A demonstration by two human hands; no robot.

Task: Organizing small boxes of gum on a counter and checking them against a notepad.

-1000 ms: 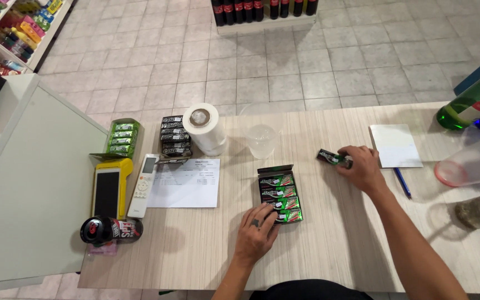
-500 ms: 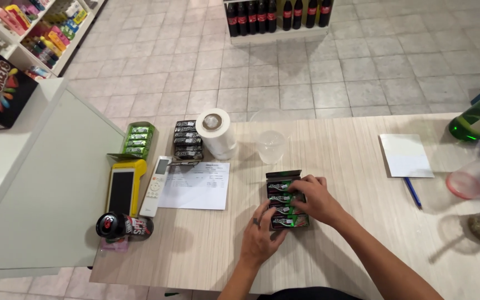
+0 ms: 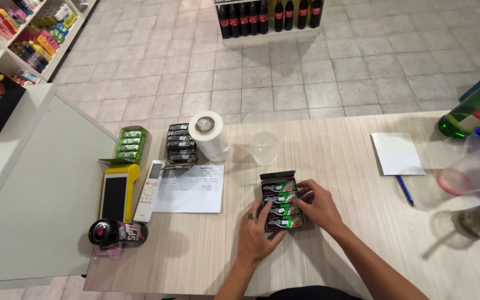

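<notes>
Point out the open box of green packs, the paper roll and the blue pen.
Open box of green packs [image 3: 282,203]: head view, on a middle pack.
Paper roll [image 3: 211,138]: head view, on its side.
Blue pen [image 3: 404,190]: head view, on its barrel.

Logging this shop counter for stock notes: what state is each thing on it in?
Black-and-green cardboard gum display box: lid open, full of packs.
Left hand: flat against box.
Right hand: fingers on the packs.
Clear plastic cup: upright, looks empty.
White paper roll: standing on end.
Dark drinks can: lying sideways.
</notes>
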